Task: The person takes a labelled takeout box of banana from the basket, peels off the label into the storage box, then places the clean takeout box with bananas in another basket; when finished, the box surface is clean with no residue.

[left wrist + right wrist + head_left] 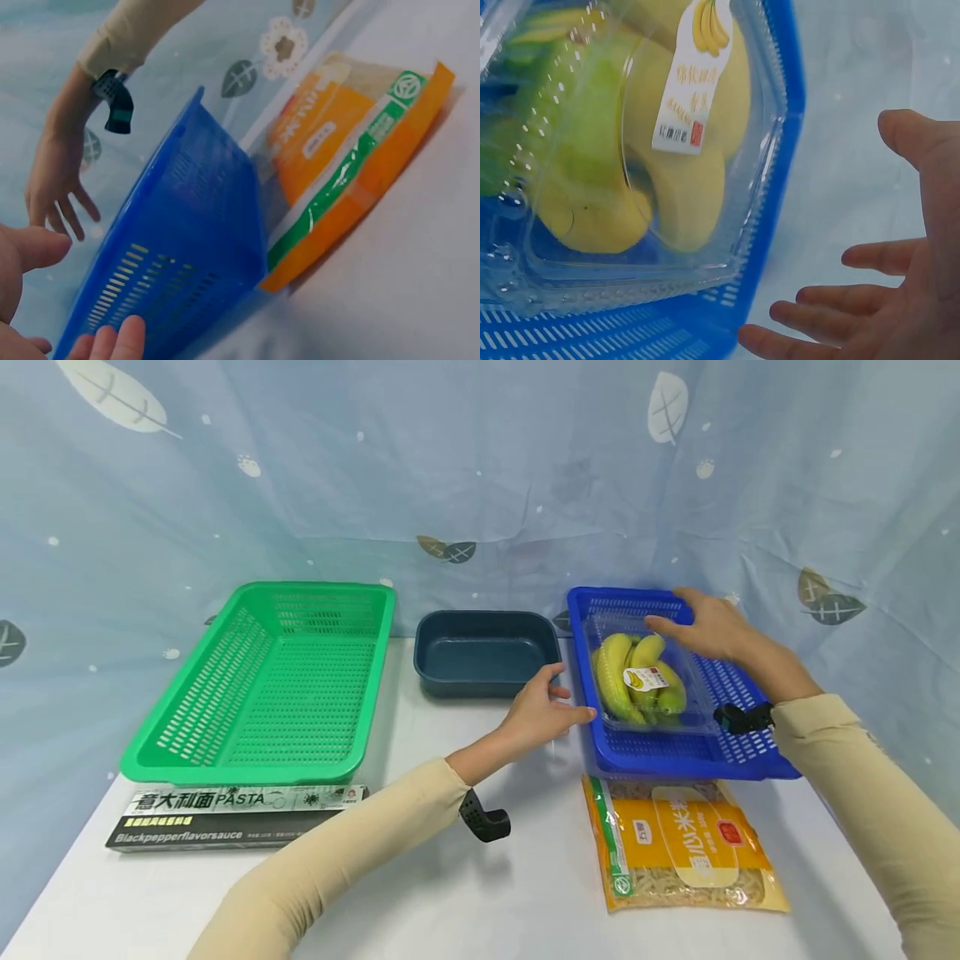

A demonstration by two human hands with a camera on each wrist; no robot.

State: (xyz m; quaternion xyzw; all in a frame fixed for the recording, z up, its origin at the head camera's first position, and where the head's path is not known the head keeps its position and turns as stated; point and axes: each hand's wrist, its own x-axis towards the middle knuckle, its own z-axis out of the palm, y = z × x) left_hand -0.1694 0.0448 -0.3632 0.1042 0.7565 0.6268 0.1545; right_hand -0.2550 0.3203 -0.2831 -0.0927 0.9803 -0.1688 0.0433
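A: On the table [465, 893], largest first: the green basket [270, 685] is far left, the blue basket [738, 752] far right, and the dark tub [483, 652] sits between them. What do you hold?

B: Nothing, going by these views. Your left hand [536, 714] has its fingers straight, the tips at the blue basket's left wall. Your right hand [708, 625] is spread wide over the basket's far right side, touching or just above the clear box; I cannot tell which.

A: And the bananas [637, 681]?

B: They lie in the clear box [693, 714], which lies inside the blue basket. The right wrist view shows the label on the lid and your palm beside the basket's rim.

A: So which step is this?

B: I judge you are either closing in on the box or letting go of it. A lift would call for both hands on its edges, since the lid looks slick.

A: Smaller things?

B: The noodle bag [682, 847] lies just near of the blue basket, and the pasta box [225, 818] near the green one.
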